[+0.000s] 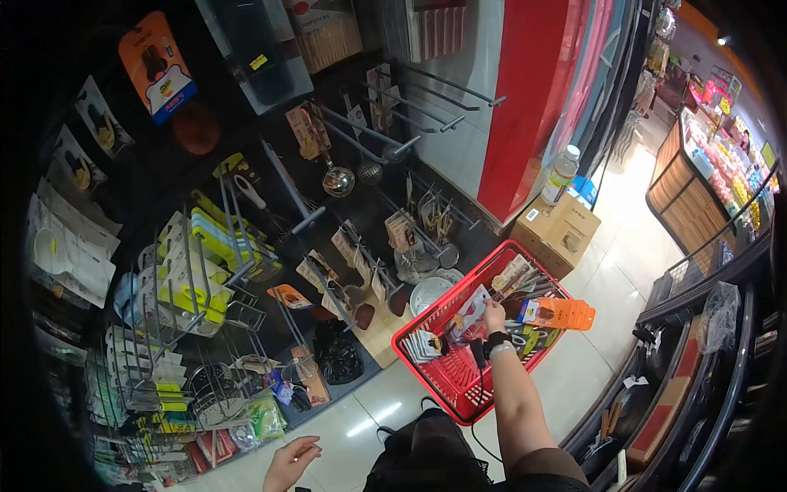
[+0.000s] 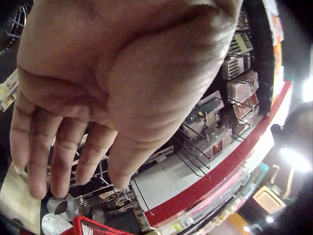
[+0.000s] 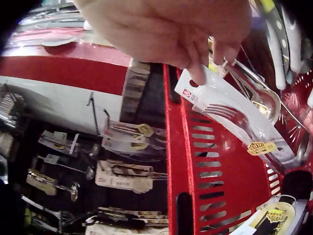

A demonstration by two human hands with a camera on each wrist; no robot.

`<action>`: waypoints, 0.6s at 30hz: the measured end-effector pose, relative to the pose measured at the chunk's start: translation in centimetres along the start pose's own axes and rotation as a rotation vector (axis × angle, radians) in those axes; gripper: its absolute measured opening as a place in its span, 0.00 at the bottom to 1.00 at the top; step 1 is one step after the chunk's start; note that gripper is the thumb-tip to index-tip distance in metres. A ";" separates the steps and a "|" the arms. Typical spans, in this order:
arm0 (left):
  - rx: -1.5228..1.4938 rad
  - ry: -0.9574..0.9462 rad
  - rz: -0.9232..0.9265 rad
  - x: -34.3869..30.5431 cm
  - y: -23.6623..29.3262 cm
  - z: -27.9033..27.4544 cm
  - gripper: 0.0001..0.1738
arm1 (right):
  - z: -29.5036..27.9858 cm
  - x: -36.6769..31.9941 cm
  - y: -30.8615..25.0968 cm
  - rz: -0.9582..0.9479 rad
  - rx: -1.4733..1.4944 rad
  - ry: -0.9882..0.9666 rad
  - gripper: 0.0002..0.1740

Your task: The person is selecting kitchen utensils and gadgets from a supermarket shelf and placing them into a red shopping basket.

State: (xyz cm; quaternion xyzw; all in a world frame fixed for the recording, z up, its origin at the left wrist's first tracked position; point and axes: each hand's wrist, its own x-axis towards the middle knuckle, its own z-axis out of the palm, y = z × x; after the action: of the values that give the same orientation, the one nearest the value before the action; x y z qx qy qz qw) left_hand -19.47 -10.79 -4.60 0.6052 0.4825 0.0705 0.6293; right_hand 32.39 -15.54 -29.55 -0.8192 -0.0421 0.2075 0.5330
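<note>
In the head view my right hand (image 1: 495, 316) reaches down into a red shopping basket (image 1: 407, 354). Its thumb and fingers pinch the top end of a packaged fork (image 3: 234, 117), a white card with a clear cover and a yellow label. The pack slants along the basket's inside, close to its slotted wall, in the right wrist view. More packaged utensils (image 1: 515, 275) and orange-carded packs (image 1: 566, 313) lie in the basket. My left hand (image 1: 291, 464) hangs low over the floor, holding nothing, with its fingers loosely extended in the left wrist view (image 2: 98, 88).
Hooks on the black display wall at left carry ladles (image 1: 338, 180) and yellow-green handled tools (image 1: 197, 287). A cardboard box (image 1: 566, 230) with a bottle (image 1: 561, 174) on it stands behind the basket. Dark shelving (image 1: 656, 394) with pans runs along the right.
</note>
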 end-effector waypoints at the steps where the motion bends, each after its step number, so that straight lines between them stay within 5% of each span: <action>1: 0.104 -0.007 0.012 0.3 0.6 0.3 0.17 | -0.5 0.1 0.5 -0.078 -0.062 0.032 0.16; 6: 0.415 -0.072 0.149 1.0 2.5 1.1 0.17 | -6.6 -4.5 -5.6 -0.316 -0.046 0.051 0.16; 10: 0.397 -0.101 0.301 2.1 2.5 1.7 0.19 | -10.8 -11.9 -14.7 -0.296 0.407 -0.196 0.16; 12: 0.418 -0.148 0.260 2.7 3.0 1.9 0.24 | -12.0 -16.8 -19.3 -0.336 0.493 -0.331 0.17; 18: 0.282 0.240 0.637 1.4 3.9 1.6 0.52 | -10.0 -29.1 -26.3 -0.358 0.723 -0.792 0.15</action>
State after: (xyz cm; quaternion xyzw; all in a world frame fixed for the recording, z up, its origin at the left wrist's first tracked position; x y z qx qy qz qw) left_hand -15.72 -9.94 -2.36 0.7934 0.3453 0.2659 0.4250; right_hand 13.73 -21.29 5.89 -0.4241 -0.3033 0.4067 0.7502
